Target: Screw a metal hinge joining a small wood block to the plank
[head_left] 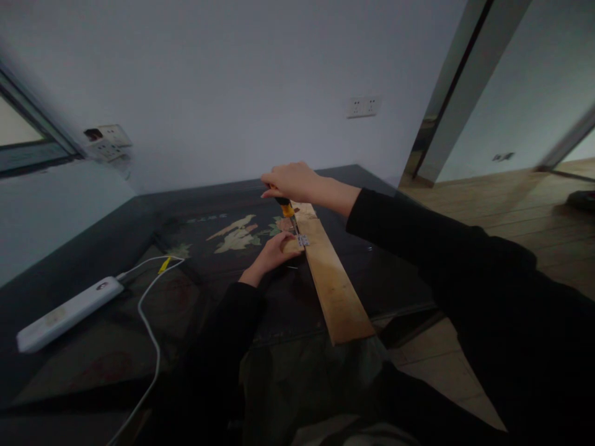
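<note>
Your right hand (292,181) is closed over the top of the orange-handled screwdriver (287,210), held upright on the small metal hinge (303,240) on the wooden plank (332,282). Your left hand (274,251) rests with fingers curled against the plank's edge beside the hinge, on the dark table (223,291).

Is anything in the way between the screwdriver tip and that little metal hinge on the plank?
Nothing visible. The right hand grips the screwdriver from above, and its tip comes straight down onto the hinge at the edge of the wooden plank. The left hand rests beside the hinge, at the plank's edge, not under the tip.
</note>
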Tool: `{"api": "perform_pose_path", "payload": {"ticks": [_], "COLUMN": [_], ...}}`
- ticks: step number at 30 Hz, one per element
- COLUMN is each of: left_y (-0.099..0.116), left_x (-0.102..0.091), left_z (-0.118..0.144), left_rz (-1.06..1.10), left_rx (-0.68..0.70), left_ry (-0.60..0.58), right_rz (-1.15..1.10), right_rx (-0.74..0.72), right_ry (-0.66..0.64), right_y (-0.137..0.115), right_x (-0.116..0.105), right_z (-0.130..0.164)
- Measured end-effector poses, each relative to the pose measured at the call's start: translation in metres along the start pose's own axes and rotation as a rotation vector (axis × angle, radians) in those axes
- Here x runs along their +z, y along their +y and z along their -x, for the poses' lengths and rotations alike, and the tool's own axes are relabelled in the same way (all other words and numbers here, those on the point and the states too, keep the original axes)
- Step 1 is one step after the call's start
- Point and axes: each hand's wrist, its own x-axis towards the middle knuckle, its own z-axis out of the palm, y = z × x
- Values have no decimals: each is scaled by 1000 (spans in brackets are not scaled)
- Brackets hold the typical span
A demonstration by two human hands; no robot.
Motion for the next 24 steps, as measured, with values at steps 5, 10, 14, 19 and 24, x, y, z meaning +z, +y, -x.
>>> {"api": "perform_pose_path", "payload": {"ticks": [5,10,14,19,24], "left_y": [1,0,-1,-1,0], "left_x": [0,0,0,1,0], "left_z": [0,0,0,0,1], "left_rz": [3,7,22,37,19], "left_rx": [4,-4,-10,-1,-19], "left_ry": [0,1,1,7,8], "right_rz": [-48,-85,41,88,-35], "right_rx": [-28,-88,-10,62,-49], "right_ry": [-96,-67,46,50,-83], "right_y": [-1,5,4,-1,2], "right_x": [-8,-8,-1,-3,-12], "right_z": [-1,-1,1,5,3]}}
